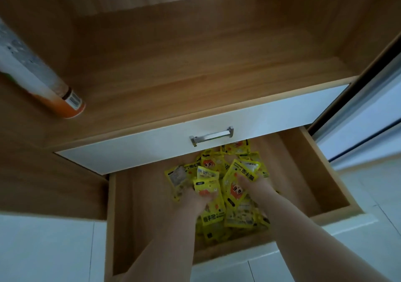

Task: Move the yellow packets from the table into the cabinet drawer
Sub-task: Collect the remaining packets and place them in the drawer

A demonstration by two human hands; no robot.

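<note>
Both hands are reached into the open lower drawer (321, 166) of the wooden cabinet (195, 64). A pile of yellow packets (236, 216) is seen in the drawer's middle, running from its back edge under the closed white upper drawer (152, 149) toward the front edge. The left hand (198, 199) and right hand (252, 184) are buried among packets; fingers are hidden, so spread or pinched cannot be told. An orange-based bottle (43, 82) is seen at the shelf's left edge.
</note>
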